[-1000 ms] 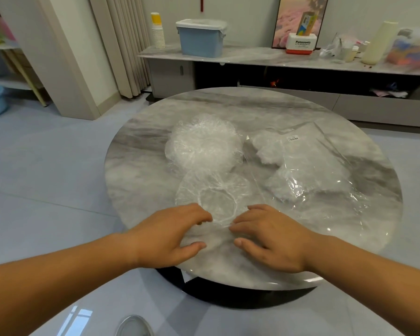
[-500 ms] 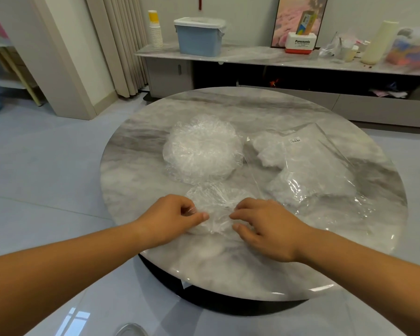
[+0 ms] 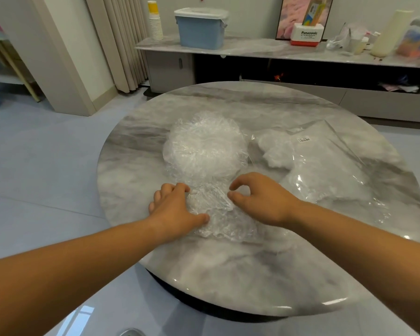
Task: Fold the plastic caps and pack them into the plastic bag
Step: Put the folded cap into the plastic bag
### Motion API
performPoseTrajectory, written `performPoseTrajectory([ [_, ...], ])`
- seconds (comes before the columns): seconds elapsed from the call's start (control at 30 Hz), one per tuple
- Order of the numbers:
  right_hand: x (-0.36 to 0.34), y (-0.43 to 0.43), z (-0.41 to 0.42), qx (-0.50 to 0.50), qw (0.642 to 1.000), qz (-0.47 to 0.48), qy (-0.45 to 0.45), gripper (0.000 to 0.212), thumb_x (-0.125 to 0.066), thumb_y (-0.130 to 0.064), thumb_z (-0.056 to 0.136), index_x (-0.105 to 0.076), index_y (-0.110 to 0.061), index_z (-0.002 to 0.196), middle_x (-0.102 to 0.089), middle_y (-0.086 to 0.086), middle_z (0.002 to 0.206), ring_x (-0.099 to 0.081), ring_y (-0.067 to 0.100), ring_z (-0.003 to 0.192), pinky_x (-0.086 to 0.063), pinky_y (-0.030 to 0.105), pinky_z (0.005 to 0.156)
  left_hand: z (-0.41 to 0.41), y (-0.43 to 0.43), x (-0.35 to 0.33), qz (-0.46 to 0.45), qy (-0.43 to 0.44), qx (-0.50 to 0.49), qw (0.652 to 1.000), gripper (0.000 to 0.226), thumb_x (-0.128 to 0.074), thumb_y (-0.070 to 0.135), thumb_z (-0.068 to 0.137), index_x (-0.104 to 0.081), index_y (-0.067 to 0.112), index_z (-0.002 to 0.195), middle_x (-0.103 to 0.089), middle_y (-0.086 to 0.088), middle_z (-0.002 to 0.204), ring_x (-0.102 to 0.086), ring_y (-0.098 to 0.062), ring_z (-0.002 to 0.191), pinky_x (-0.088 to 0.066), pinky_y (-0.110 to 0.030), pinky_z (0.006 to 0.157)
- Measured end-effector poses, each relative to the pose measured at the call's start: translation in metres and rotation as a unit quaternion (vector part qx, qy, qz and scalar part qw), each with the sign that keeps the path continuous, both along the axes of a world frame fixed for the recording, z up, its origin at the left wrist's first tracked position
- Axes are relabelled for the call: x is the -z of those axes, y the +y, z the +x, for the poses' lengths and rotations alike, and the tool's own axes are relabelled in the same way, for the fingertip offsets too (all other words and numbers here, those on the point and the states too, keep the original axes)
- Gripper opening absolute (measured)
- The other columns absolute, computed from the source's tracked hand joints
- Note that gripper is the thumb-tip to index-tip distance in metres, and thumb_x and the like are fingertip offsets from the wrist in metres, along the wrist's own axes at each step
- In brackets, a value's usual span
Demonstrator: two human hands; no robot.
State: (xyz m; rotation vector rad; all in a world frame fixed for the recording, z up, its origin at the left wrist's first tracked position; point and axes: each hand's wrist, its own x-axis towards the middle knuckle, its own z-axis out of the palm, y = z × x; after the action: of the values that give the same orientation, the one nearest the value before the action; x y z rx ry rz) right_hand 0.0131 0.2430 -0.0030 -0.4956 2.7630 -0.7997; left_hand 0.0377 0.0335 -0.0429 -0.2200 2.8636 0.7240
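Head view shows the plastic cap, spread flat a second ago, now folded compact on the round marble surface, left hand pressing it, right hand loosely open beside it; bagging into the plastic bag likely follows.

Your table is grey-white marble with darker grey streaks, on a black base. The cap under your hands is clear and crinkled; the pile of caps is clear, whitish. The bag is clear with a small white label. Floor pale blue-grey. Bin light blue, white lid. Stack of cups white, yellow on top. Box white and red, with dark lettering. Curtain beige.
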Motion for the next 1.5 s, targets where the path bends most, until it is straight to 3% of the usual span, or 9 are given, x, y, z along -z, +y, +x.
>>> performPoseTrajectory([
  [0.2, 0.007, -0.014, -0.022, 0.038, 0.990, -0.078, -0.110, 0.049, -0.055, -0.043, 0.100, -0.066, 0.003, 0.090, -0.052, 0.002, 0.070, -0.049, 0.015, 0.066, -0.042, 0.030, 0.065, -0.001, -0.003, 0.001, 0.011, -0.003, -0.002, 1.000, 0.089, -0.077, 0.062, 0.073, -0.034, 0.029, 0.144, -0.032, 0.003, 0.141, -0.032, -0.020, 0.133, -0.028, -0.031, 0.106],
  [0.43, -0.002, -0.005, 0.002, -0.020, 0.989, -0.142, -0.031, 0.022, -0.059, -0.035, 0.099, -0.077, -0.023, 0.098, -0.073, -0.004, 0.105, -0.066, 0.010, 0.096, -0.053, 0.028, 0.089, 0.002, -0.004, 0.002, 0.017, 0.009, 0.000, 1.000, 0.085, -0.075, 0.063, 0.074, -0.036, 0.031, 0.142, -0.033, 0.004, 0.139, -0.033, -0.019, 0.132, -0.028, -0.031, 0.108],
  [0.6, 0.002, 0.004, 0.034, -0.166, 0.985, -0.039, 0.033, 0.040, -0.046, -0.044, 0.098, -0.075, -0.017, 0.109, -0.072, -0.009, 0.111, -0.057, 0.001, 0.105, -0.046, 0.021, 0.091, 0.003, -0.014, -0.001, 0.043, 0.003, 0.024, 0.999, 0.082, -0.075, 0.060, 0.076, -0.038, 0.028, 0.143, -0.035, 0.004, 0.138, -0.034, -0.019, 0.133, -0.034, -0.033, 0.112],
  [0.77, 0.018, 0.007, 0.055, -0.241, 0.970, 0.039, 0.019, 0.047, -0.040, -0.050, 0.098, -0.070, -0.022, 0.122, -0.064, -0.010, 0.131, -0.053, 0.012, 0.117, -0.039, 0.024, 0.102, 0.004, -0.041, -0.022, 0.044, -0.084, 0.147, 0.984, 0.071, -0.083, 0.049, 0.076, -0.048, 0.034, 0.136, -0.042, 0.009, 0.128, -0.046, -0.010, 0.122, -0.040, -0.026, 0.109],
  [0.93, 0.017, 0.008, 0.063, -0.257, 0.963, 0.075, 0.037, 0.043, -0.041, -0.050, 0.100, -0.069, -0.021, 0.117, -0.062, -0.007, 0.133, -0.051, 0.015, 0.114, -0.039, 0.026, 0.101, 0.007, -0.040, -0.044, 0.021, -0.185, 0.221, 0.957, 0.097, -0.085, 0.063, 0.065, -0.037, 0.037, 0.145, -0.047, 0.016, 0.129, -0.050, -0.003, 0.118, -0.043, -0.023, 0.105],
  [1.03, 0.019, 0.006, 0.068, -0.260, 0.958, 0.104, 0.056, 0.050, -0.033, -0.057, 0.096, -0.065, -0.025, 0.120, -0.059, -0.011, 0.133, -0.048, 0.012, 0.114, -0.042, 0.034, 0.100, 0.008, -0.022, -0.040, 0.051, -0.150, 0.141, 0.977, 0.077, -0.070, 0.079, 0.066, -0.053, 0.035, 0.126, -0.057, 0.015, 0.112, -0.057, -0.002, 0.101, -0.048, -0.023, 0.086],
  [1.2, 0.023, 0.008, 0.075, -0.265, 0.950, 0.142, 0.086, 0.057, -0.035, -0.057, 0.098, -0.041, -0.029, 0.147, -0.051, -0.013, 0.139, -0.043, 0.013, 0.118, -0.040, 0.035, 0.101, 0.002, -0.018, -0.024, 0.005, -0.091, 0.090, 0.992, 0.036, -0.076, 0.054, 0.080, -0.062, 0.021, 0.085, -0.063, 0.007, 0.080, -0.062, -0.010, 0.075, -0.048, -0.025, 0.066],
  [1.33, 0.026, 0.007, 0.079, -0.254, 0.950, 0.155, 0.092, 0.063, -0.032, -0.056, 0.100, -0.025, -0.028, 0.156, -0.041, -0.008, 0.142, -0.040, 0.014, 0.123, -0.036, 0.035, 0.104, 0.005, -0.022, -0.021, 0.103, -0.134, 0.039, 0.985, 0.038, -0.079, 0.040, 0.083, -0.053, 0.016, 0.070, -0.058, -0.003, 0.060, -0.056, -0.016, 0.054, -0.049, -0.028, 0.055],
  [1.5, 0.025, 0.001, 0.080, -0.246, 0.948, 0.178, 0.099, 0.055, -0.028, -0.061, 0.098, -0.043, -0.031, 0.141, -0.031, -0.002, 0.145, -0.038, 0.020, 0.123, -0.035, 0.039, 0.099, 0.011, -0.015, -0.026, 0.322, -0.173, -0.002, 0.931, 0.028, -0.071, 0.029, 0.093, -0.058, 0.006, 0.083, -0.063, -0.009, 0.069, -0.061, -0.021, 0.060, -0.054, -0.031, 0.053],
])
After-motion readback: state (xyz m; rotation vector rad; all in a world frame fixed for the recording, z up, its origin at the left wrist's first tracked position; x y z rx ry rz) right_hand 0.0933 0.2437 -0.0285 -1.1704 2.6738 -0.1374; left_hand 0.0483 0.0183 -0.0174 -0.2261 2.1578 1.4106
